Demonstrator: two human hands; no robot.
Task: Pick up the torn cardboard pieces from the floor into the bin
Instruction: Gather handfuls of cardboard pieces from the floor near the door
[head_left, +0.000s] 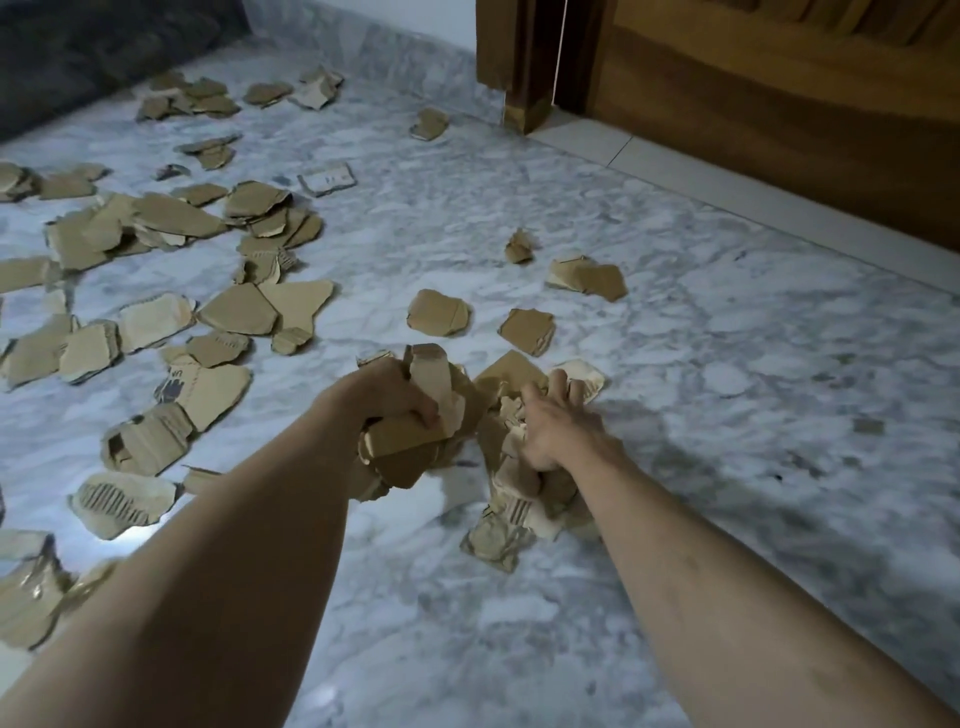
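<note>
Several torn brown cardboard pieces (239, 309) lie scattered over the marble floor (701, 395), mostly on the left. My left hand (387, 389) is closed around a thick bundle of cardboard pieces (415, 447), held just above the floor. My right hand (558, 423) presses down with spread fingers onto a small heap of cardboard (519, 499), gripping some of it. A few loose pieces (439, 312) lie just beyond both hands. No bin is in view.
A wooden door and frame (779, 104) stand at the back right above a pale threshold strip (727, 187). A dark fabric object (78, 57) fills the back left corner. A white printed scrap (327, 179) lies among the far pieces.
</note>
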